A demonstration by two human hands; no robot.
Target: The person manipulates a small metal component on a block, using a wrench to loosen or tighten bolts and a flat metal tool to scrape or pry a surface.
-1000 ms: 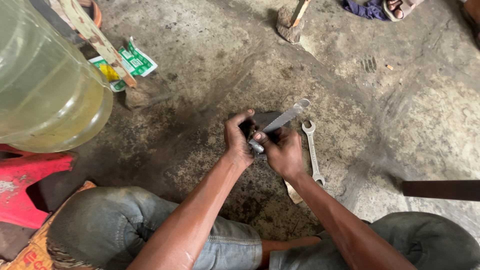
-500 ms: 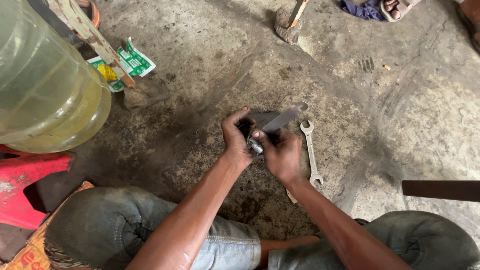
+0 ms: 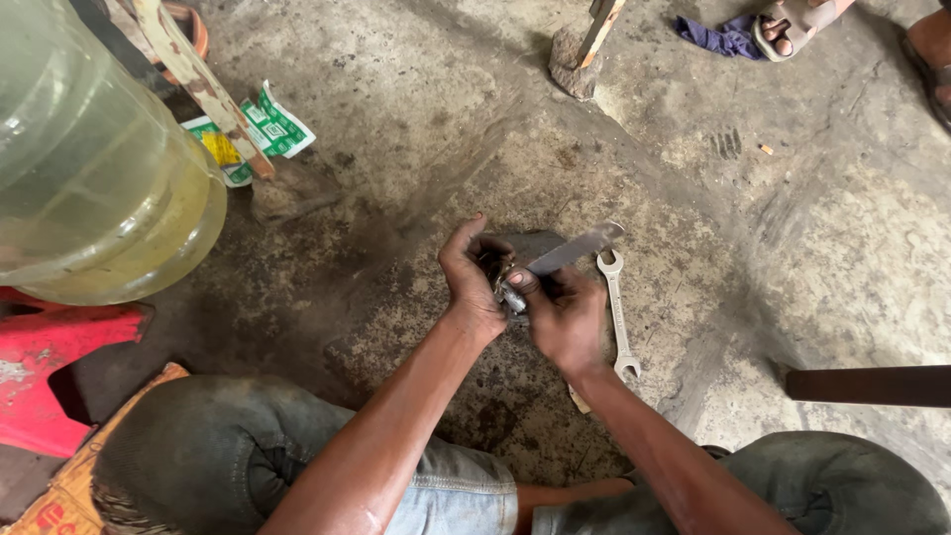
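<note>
Crowding hands (image 3: 525, 292), spanner (image 3: 616, 312) alongside

We hold a small, dirty grey metal part (image 3: 510, 295) and a flat silver blade (image 3: 575, 249), tilted up, above the floor's middle.

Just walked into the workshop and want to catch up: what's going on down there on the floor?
A person sits on the concrete floor, working with both hands. The left hand grips a small dark metal part, and the right hand holds a flat metal blade against it. A double-ended spanner lies beside them.
</note>
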